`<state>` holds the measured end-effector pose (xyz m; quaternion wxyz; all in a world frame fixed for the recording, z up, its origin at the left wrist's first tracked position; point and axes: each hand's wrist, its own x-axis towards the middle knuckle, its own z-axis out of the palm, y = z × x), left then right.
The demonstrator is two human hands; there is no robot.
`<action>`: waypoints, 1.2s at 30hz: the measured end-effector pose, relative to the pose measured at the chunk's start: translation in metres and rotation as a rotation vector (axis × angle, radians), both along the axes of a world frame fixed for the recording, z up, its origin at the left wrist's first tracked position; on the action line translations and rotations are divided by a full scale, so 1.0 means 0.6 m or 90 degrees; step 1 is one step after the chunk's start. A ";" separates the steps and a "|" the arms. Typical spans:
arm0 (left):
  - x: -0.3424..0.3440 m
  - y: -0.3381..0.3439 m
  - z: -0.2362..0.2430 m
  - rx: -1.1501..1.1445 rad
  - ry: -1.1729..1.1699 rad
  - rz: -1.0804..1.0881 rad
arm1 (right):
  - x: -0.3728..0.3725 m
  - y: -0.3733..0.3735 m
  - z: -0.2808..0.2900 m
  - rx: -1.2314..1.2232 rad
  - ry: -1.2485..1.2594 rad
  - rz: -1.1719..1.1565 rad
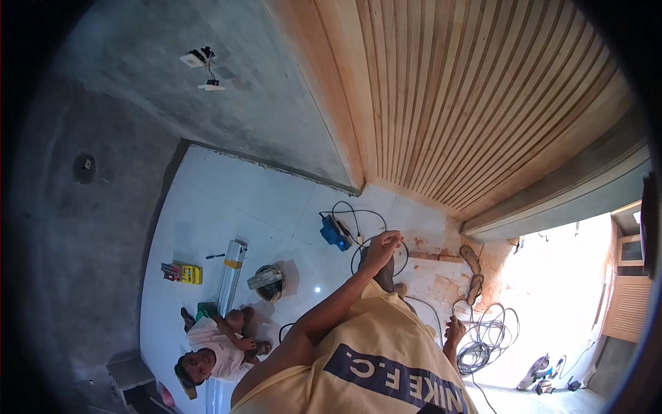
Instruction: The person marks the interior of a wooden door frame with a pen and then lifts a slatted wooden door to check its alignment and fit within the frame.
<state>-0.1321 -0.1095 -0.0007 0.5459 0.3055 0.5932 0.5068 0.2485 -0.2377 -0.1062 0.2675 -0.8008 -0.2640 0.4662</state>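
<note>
My left hand (385,250) is raised in front of me, over my legs, with its fingers curled together. Whatever it may hold is too small to make out. Lower and to the right, my right hand (454,331) is closed, and a small pale tip shows at its fingers; I cannot tell what it is. Beyond my left hand, a blue corded power tool (334,233) lies on the floor with its black cable (372,212) looping around. Close to my right hand lies a loose coil of dark cable (483,352).
A person (214,352) sits on the white tiles at the left, near a metal profile (231,272), a bucket (270,284) and a yellow box (187,274). Sandals (472,269) lie at the right. A slatted wooden panel (476,90) rises ahead beside the grey wall (269,90).
</note>
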 end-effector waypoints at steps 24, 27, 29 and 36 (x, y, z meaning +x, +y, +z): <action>0.013 -0.077 -0.047 -0.057 -0.023 -0.121 | -0.042 -0.066 -0.037 0.024 -0.037 0.024; 0.000 -0.100 -0.060 -0.116 0.021 -0.161 | -0.068 -0.085 -0.046 -0.014 -0.062 0.053; -0.004 -0.113 -0.057 -0.144 0.067 -0.188 | -0.094 -0.103 -0.048 -0.009 -0.074 0.053; -0.041 -0.114 -0.202 -0.114 0.513 -0.558 | -0.221 -0.177 -0.116 -0.071 -0.064 0.053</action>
